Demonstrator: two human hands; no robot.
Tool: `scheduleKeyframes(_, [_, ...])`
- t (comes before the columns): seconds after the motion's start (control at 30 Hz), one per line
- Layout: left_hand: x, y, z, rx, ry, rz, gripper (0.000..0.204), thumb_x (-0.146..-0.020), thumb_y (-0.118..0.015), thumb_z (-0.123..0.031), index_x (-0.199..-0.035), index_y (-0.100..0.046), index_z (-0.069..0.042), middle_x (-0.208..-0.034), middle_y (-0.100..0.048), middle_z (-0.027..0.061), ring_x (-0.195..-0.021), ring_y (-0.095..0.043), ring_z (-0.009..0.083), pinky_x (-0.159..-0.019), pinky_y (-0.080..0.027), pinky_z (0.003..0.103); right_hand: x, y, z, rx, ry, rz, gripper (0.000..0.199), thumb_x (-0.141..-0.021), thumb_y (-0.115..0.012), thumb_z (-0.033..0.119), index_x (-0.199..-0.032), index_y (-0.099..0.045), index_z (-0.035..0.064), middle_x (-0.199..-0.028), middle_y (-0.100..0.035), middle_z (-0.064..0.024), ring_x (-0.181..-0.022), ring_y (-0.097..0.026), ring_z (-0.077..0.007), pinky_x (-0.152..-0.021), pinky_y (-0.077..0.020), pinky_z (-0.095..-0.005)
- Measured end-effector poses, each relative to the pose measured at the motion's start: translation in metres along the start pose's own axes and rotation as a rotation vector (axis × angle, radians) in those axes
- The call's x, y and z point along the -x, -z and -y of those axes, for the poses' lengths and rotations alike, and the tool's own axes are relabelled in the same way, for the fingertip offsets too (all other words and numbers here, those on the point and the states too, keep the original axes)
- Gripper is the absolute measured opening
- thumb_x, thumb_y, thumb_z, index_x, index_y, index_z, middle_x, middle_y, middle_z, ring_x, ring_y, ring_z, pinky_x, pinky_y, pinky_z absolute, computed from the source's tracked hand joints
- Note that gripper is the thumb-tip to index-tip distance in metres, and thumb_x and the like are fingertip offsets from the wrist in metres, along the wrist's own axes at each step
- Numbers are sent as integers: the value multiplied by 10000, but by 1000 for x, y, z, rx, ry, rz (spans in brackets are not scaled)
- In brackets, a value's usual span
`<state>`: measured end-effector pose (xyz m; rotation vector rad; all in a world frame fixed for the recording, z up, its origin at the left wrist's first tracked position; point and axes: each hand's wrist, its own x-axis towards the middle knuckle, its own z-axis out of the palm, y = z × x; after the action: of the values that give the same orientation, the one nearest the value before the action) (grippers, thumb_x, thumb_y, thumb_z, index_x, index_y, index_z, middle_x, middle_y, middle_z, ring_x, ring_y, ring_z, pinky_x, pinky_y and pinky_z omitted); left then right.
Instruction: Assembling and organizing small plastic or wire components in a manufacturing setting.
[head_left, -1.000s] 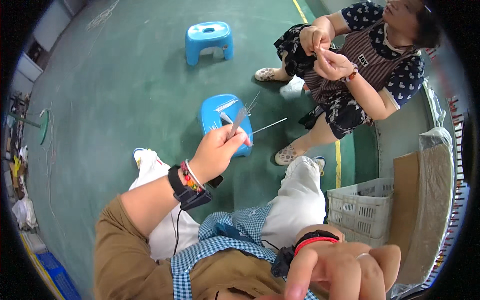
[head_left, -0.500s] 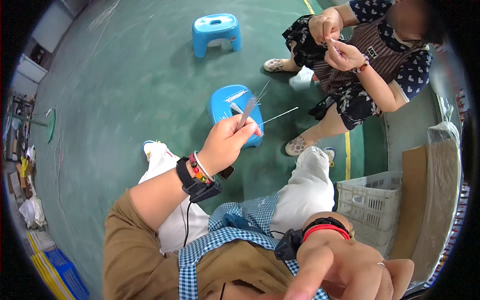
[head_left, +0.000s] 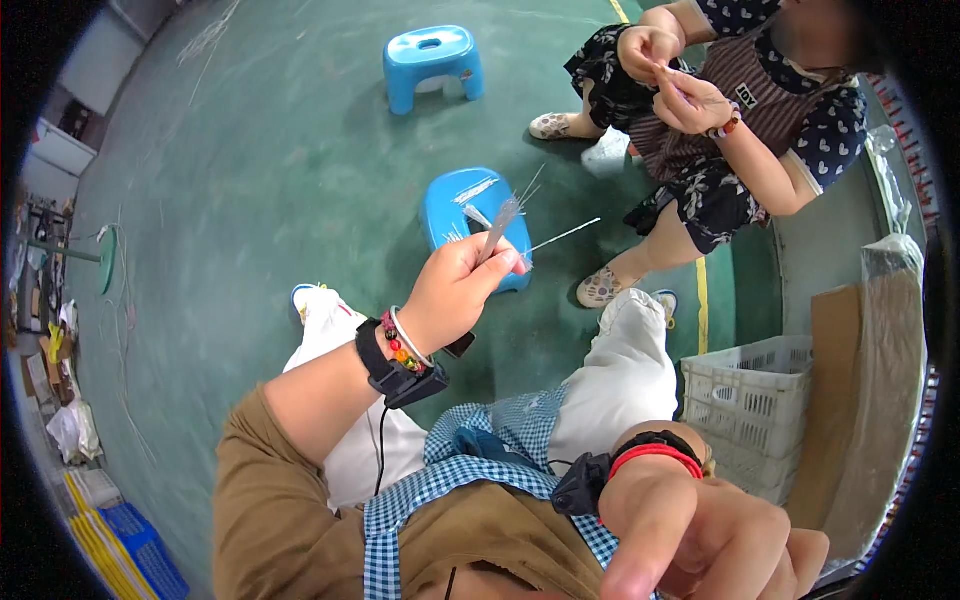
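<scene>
My left hand (head_left: 462, 285) is closed round a bundle of thin grey wire-like strands (head_left: 499, 228), held upright with the upper ends fanning out. A whitish twisted strand (head_left: 565, 235) sticks out to the right from beside its fingertips. Behind that hand stands a blue plastic stool (head_left: 438, 212) with more pale strands (head_left: 476, 190) lying on its seat. Low at the right, close to the camera, my right hand (head_left: 710, 535) has its thumb and fingers apart and no object showing between them. Some of its fingertips are cut off by the lower edge.
A second blue stool (head_left: 432, 68) stands farther off. At the right a seated person pinches something thin in both hands (head_left: 665, 85). White plastic crates (head_left: 745, 400) and a cardboard sheet (head_left: 830, 390) stand by my right side. Yellow and blue stacked packs (head_left: 125, 540) lie at lower left.
My right hand has turned, with its thumb lower and its fingers more curled. The left hand keeps its hold on the strands, and the whole view has shifted slightly.
</scene>
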<state>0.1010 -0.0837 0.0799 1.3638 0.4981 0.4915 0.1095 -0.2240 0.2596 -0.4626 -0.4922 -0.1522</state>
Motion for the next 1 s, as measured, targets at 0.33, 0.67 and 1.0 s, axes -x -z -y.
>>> scheduleKeyframes(0.33, [-1, -7, -9, 16, 143, -37, 192, -979, -536, -182, -877, -631, -49, -651, -417, -85, -573, -345, 12, -518, -271, 210, -62, 49, -6, -325, -12, 616, 273, -750, -690, -108, -764, -477, 62, -830, -547, -64, -726, -569, -170, -680, -539, -304])
scheduleKeyframes(0.67, [0, -6, -4, 21, 167, -42, 198, -991, -521, -189, -894, -622, -49, -619, -385, -99, -539, -321, 4, -491, -243, 208, -80, 45, -21, -416, 14, 869, 110, -821, -597, -49, -837, -576, 58, -842, -575, -78, -803, -581, -162, -737, -514, -349])
scheduleKeyframes(1.0, [-5, 1, 2, 60, 92, -14, 198, -1007, -512, -201, -935, -587, -33, -602, -333, -110, -481, -264, -4, -441, -201, 195, -43, 40, 17, -142, 40, 477, 190, -845, -578, -54, -704, -501, 48, -743, -554, -35, -780, -558, -127, -767, -472, -269])
